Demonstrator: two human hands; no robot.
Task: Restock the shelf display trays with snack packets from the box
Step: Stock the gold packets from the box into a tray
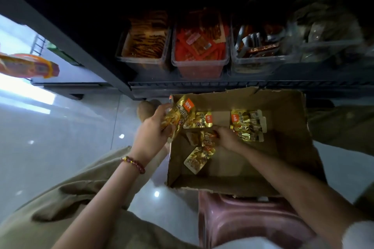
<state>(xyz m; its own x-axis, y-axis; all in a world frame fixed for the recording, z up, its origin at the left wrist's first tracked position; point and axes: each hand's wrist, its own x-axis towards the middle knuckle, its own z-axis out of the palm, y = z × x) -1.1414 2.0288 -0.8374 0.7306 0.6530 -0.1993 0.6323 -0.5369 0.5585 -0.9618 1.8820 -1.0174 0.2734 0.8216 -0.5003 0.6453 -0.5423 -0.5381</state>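
- Gripping a bunch of gold snack packets (pixel 180 116), the left hand (pixel 150 130) is hovering at the left wall of the cardboard box (pixel 287 147); its fingers are curling round the bunch; a beaded bracelet (pixel 133 164) is sitting on that wrist
- The right hand (pixel 227 137) is reaching down inside the box; its fingertips are pinching a single gold packet (pixel 208 137) lying near the middle of the box floor
- More gold packets are lying loose in the box; a flat packet (pixel 199 159) is lying nearer the person; a small pile (pixel 245 125) is resting towards the right side
- The box is sitting on a pink stool (pixel 242 218), just in front of the dark shelf (pixel 222 85)
- Clear display trays are standing side by side on the shelf; the brown-filled tray (pixel 141 60) is touching the orange-filled tray (pixel 199 62); the third tray (pixel 255 61) is holding dark red and silver packets; the one beyond it is too blurred to read
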